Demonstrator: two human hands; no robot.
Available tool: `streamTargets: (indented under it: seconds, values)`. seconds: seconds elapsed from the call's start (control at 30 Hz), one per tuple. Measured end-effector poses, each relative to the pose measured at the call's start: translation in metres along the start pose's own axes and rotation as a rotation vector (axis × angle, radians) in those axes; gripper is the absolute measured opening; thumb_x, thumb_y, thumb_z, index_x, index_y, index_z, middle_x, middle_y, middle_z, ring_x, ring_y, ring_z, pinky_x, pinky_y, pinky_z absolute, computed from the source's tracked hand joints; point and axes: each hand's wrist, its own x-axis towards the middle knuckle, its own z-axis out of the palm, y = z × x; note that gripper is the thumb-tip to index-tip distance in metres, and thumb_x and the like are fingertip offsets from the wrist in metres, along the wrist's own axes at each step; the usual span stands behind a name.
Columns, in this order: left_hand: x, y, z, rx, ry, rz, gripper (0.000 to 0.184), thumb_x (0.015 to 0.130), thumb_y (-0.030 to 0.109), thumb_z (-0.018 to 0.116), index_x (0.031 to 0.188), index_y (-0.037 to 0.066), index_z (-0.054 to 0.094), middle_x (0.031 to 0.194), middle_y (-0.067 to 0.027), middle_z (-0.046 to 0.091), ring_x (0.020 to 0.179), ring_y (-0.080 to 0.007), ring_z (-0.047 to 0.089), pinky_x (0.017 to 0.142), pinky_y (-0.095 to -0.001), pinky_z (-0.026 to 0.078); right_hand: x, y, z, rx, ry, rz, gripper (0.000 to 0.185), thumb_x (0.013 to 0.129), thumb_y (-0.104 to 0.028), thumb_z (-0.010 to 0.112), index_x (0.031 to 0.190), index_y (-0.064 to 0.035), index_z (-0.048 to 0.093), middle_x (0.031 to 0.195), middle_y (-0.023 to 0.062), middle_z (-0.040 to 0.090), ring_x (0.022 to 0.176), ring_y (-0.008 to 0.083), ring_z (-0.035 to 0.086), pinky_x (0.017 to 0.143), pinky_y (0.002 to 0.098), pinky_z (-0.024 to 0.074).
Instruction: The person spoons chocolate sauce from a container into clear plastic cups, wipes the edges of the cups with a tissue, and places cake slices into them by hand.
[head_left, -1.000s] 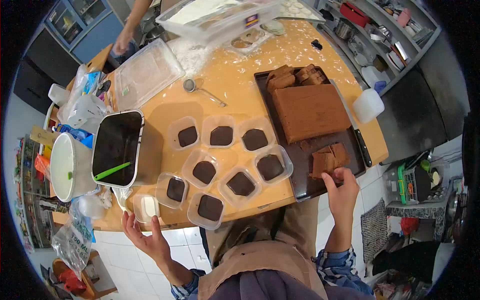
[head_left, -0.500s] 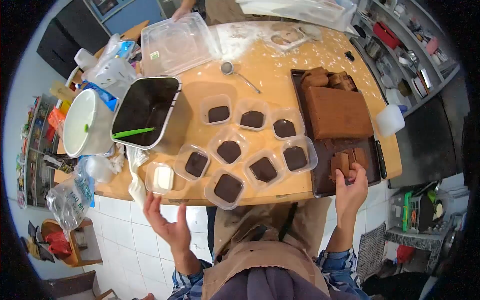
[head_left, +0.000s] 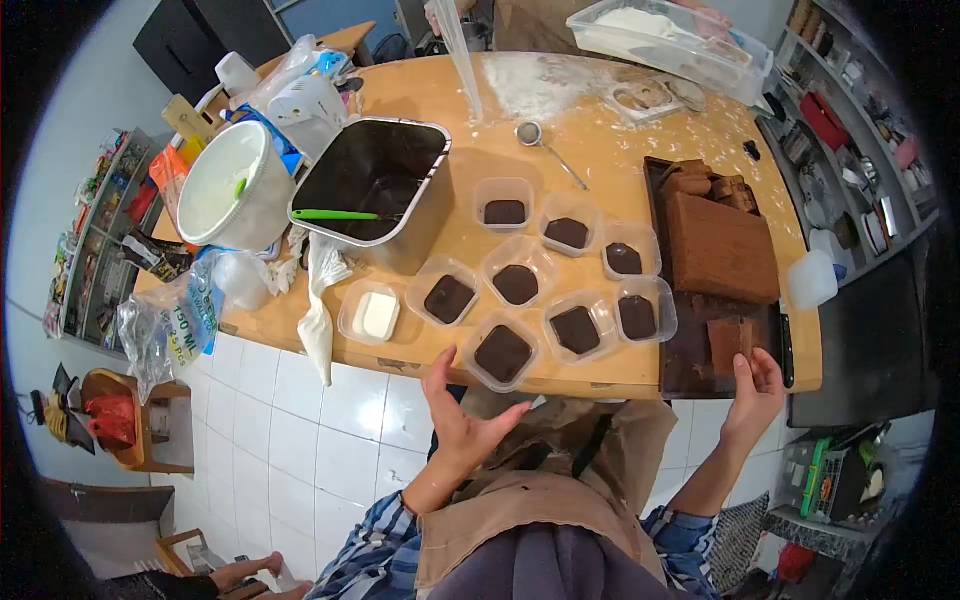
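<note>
My right hand (head_left: 752,405) has its fingers closed on the near edge of a cut brown cake piece (head_left: 728,345), which rests on the dark baking tray (head_left: 690,384). Behind that piece lies a large slab of chocolate cake (head_left: 722,246), with more cut pieces (head_left: 700,183) at the tray's far end. Fingers spread and holding nothing, my left hand (head_left: 465,420) hovers at the table's front edge. Just beyond it stands a clear plastic tub (head_left: 502,351) with a dark layer at its bottom. Several similar tubs (head_left: 575,327) spread toward the tray.
A knife (head_left: 787,350) lies along the tray's right side. At left stand a deep metal container (head_left: 425,215) with a green-handled utensil (head_left: 335,215), a white bucket (head_left: 250,215) and a piping bag (head_left: 318,310). Across the table, another person's hands touch a lid (head_left: 459,60) and a bin (head_left: 680,48).
My left hand has moved right, toward the tubs. My right hand stays at the cut cake. The other person's clear lid has tipped from flat to upright. The view has shifted.
</note>
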Motion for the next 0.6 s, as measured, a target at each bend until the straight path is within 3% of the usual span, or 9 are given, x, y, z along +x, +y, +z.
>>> streamTargets:
  seconds: [0.1,0.3,0.5,0.6]
  values:
    - [0.007,0.002,0.013,-0.011,-0.008,-0.070,0.098,0.054,0.025,0.084,0.126,-0.008,0.026,0.119,-0.0211,0.038,0.110,-0.0326,0.041,0.093,-0.0379,0.034,-0.005,-0.003,0.001,0.023,0.003,0.016,0.026,0.074,0.001,0.067,0.098,0.0028,0.056,0.091,0.0071,0.059,0.084,0.0131,0.056,0.076,0.0240,0.0441]
    - [0.014,0.005,0.021,-0.219,0.004,-0.253,0.092,0.060,0.015,0.080,0.128,-0.006,0.021,0.120,-0.0196,0.039,0.113,-0.0280,0.042,0.096,-0.0384,0.035,-0.007,-0.002,0.000,0.070,0.009,-0.007,0.026,0.074,0.001,0.066,0.098,0.0027,0.056,0.089,0.0070,0.060,0.082,0.0128,0.056,0.076,0.0241,0.0442]
    - [0.006,0.001,0.002,-0.343,0.117,-0.023,0.095,0.061,0.007,0.078,0.132,0.005,0.016,0.121,-0.0173,0.039,0.112,-0.0267,0.044,0.097,-0.0408,0.035,-0.006,-0.006,0.002,0.046,0.005,-0.019,0.025,0.076,-0.001,0.066,0.098,0.0028,0.056,0.090,0.0076,0.060,0.082,0.0131,0.056,0.074,0.0241,0.0452]
    - [0.010,0.012,-0.005,-0.493,0.022,0.048,0.096,0.060,0.006,0.079,0.132,0.007,0.015,0.122,-0.0157,0.038,0.112,-0.0267,0.044,0.096,-0.0405,0.036,-0.008,-0.013,0.008,0.075,-0.007,-0.013,0.026,0.075,-0.002,0.066,0.099,0.0027,0.056,0.090,0.0076,0.060,0.081,0.0125,0.056,0.072,0.0235,0.0454]
